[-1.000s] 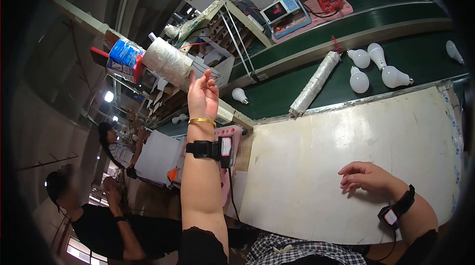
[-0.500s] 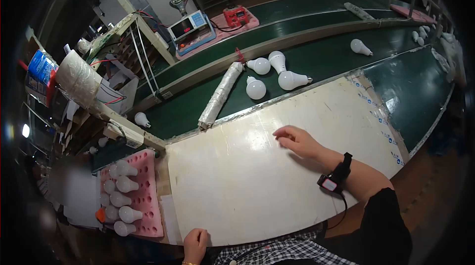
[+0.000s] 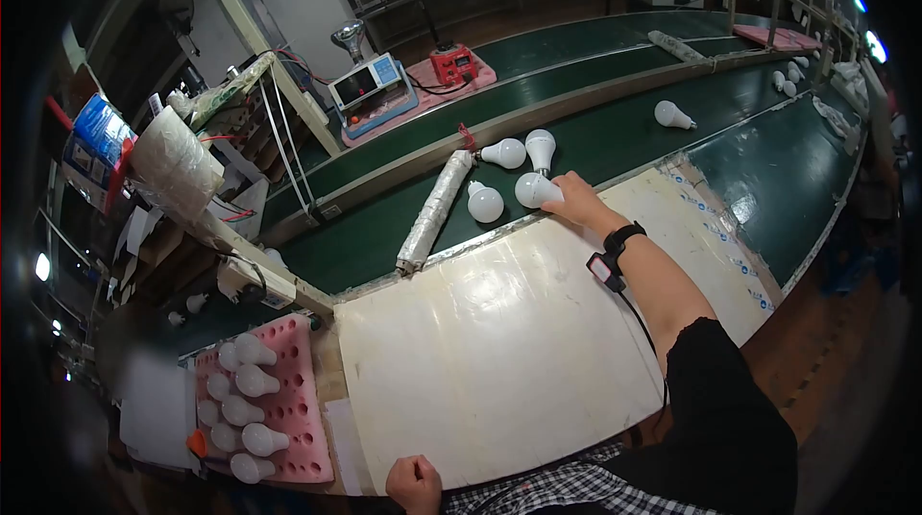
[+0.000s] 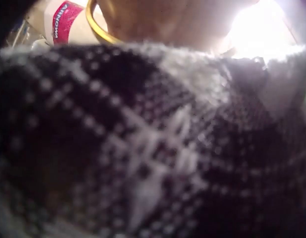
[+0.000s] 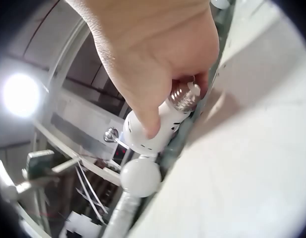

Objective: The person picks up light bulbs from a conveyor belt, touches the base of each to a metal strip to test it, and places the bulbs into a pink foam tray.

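Note:
My right hand [image 3: 579, 203] reaches to the far edge of the white board [image 3: 461, 361] and grips a white light bulb [image 3: 534, 190]. In the right wrist view the thumb lies along the bulb's white body [image 5: 135, 131], with the fingers behind its metal screw base [image 5: 186, 96]. Close by on the green belt are more bulbs: one standing upright [image 3: 541, 145], one on its side [image 3: 503, 153] and one nearer the board [image 3: 485, 203]. Curled at the board's front edge, my left hand [image 3: 415, 484] shows nothing in it. Checked cloth fills most of the left wrist view.
A pink foam tray [image 3: 303, 390] with several bulbs stands at the left. A wrapped roll [image 3: 434, 212] lies across the belt beside the bulbs. Beyond are a meter [image 3: 365, 83] and a red device [image 3: 453, 63]. Another bulb [image 3: 674, 115] lies farther right.
The left hand came down from the wrapped cylinder at upper left to the board's front edge. My right hand moved forward over the board and took hold of a bulb. The view swung right.

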Available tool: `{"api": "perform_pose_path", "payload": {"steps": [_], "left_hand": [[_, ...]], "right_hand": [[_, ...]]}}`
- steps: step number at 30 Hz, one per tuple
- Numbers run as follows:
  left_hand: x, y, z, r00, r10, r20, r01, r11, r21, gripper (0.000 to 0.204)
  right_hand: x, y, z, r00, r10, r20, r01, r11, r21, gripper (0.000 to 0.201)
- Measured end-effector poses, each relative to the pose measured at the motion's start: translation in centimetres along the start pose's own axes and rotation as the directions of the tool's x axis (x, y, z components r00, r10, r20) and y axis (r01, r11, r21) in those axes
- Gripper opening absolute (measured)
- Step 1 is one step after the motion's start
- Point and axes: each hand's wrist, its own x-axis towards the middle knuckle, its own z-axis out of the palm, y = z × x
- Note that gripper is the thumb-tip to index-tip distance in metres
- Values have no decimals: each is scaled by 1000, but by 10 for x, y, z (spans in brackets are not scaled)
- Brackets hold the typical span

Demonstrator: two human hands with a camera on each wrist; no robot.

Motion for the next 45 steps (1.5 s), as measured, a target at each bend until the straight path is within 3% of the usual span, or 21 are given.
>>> {"api": "perform_pose_path", "payload": {"steps": [1, 2, 3, 5, 8, 11, 12, 15, 18, 25, 30, 42, 45], "left_hand": [[0, 0, -1, 1000, -1, -3, 1, 1000, -1, 14], [1, 2, -2, 1000, -14, 6, 14, 1000, -7, 14], [2, 3, -2, 1000, -26, 17, 26, 1000, -11, 13], [-1, -1, 0, 1000, -8, 1, 8, 1000, -9, 12], [-1, -2, 1, 1000, 24, -18, -24, 1000, 4, 11], [0, -3, 4, 999, 35, -14, -34, 999, 19, 12], [-1, -3, 2, 999, 35, 0, -35, 999, 19, 12], [-1, -1, 3, 1000, 25, 18, -26, 999, 48, 13], [-1, -1, 4, 999, 15, 28, -16, 999, 32, 13], [3, 5, -2, 998, 6, 55, -7, 1000, 24, 12], [4, 5, -4, 995, 2, 95, -4, 1000, 23, 12], [0, -8, 3, 995, 102, 6, -102, 994, 48, 13], [0, 1, 3, 1000, 20, -4, -20, 1000, -18, 13]], "right_hand": [[-6, -16, -2, 999, 14, -43, -4, 976, 217, 48], [-15, -28, -10, 985, 55, 166, -147, 776, 613, 48], [-9, -22, 18, 954, 96, 283, -297, 429, 853, 46], [-39, -59, 7, 937, 39, 347, -342, -97, 935, 43], [-59, -81, 14, 900, -84, 428, -426, -371, 825, 37], [-72, -83, 27, 906, -135, 402, -423, -329, 844, 34], [-73, -87, 28, 902, -122, 414, -431, -260, 864, 32], [-77, -96, 22, 920, -88, 382, -392, -237, 889, 31], [-72, -89, 30, 916, -140, 376, -400, -267, 877, 21], [-73, -95, 31, 917, -90, 390, -399, -261, 879, 19], [-72, -91, 38, 921, -82, 381, -390, -191, 901, 19], [-77, -95, 35, 923, -66, 379, -385, -173, 907, 25], [-78, -90, 43, 925, -50, 376, -379, -146, 914, 26]]}}
